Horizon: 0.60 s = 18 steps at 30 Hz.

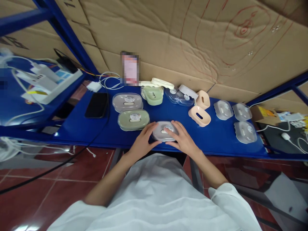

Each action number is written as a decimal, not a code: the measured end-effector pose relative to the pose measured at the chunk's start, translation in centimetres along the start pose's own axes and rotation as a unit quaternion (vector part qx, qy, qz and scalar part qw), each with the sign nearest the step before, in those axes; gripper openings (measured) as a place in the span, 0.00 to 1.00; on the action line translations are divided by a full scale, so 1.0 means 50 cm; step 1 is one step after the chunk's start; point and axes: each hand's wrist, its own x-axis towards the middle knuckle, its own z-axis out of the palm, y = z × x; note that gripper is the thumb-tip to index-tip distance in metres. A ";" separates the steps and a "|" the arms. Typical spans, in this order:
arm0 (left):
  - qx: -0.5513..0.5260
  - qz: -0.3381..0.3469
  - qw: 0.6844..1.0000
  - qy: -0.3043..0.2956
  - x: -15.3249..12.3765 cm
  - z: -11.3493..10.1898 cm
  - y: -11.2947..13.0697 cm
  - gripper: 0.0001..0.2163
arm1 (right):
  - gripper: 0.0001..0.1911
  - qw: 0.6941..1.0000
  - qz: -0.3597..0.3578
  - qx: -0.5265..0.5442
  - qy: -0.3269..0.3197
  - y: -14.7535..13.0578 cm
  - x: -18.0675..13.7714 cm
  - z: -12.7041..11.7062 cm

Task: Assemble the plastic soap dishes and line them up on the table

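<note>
A grey soap box [160, 134] with a transparent lid and a round label sits near the front edge of the blue table. My left hand [142, 140] is curved round its left end, thumb at the near side. My right hand [184, 138] grips its right end, with a finger lying over the lid by the label. Just left of it are a green soap box [125, 121] and, behind that, another grey soap box [117, 102], both lidded and labelled. Two peach soap trays [206, 120] lie to the right, farther back.
Green soap trays [155, 100], transparent lids [181, 100] and cream rings [166, 83] lie at the back. Several small lidded boxes [243, 136] stand at right. A black phone [96, 105], a cable and a charger [94, 86] are at left. Cardboard [154, 41] walls the back.
</note>
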 end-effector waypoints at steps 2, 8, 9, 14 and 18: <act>-0.006 0.004 1.000 -0.024 -0.002 -0.002 0.004 0.36 | 0.32 1.000 0.007 0.006 0.020 -0.005 -0.021 0.000; -0.017 0.015 0.999 -0.047 -0.005 -0.012 0.018 0.30 | 0.34 0.986 0.141 -0.039 0.079 0.001 -0.159 -0.034; -0.015 0.016 0.999 -0.045 -0.004 -0.013 0.020 0.28 | 0.34 0.978 0.174 -0.062 0.091 0.009 -0.189 -0.044; 0.009 0.025 0.999 -0.038 -0.002 -0.010 0.023 0.19 | 0.34 0.908 0.352 -0.189 0.125 0.079 -0.310 -0.086; 0.019 0.038 0.999 -0.030 -0.001 -0.006 0.021 0.16 | 0.42 0.831 0.477 -0.245 0.149 0.163 -0.332 -0.093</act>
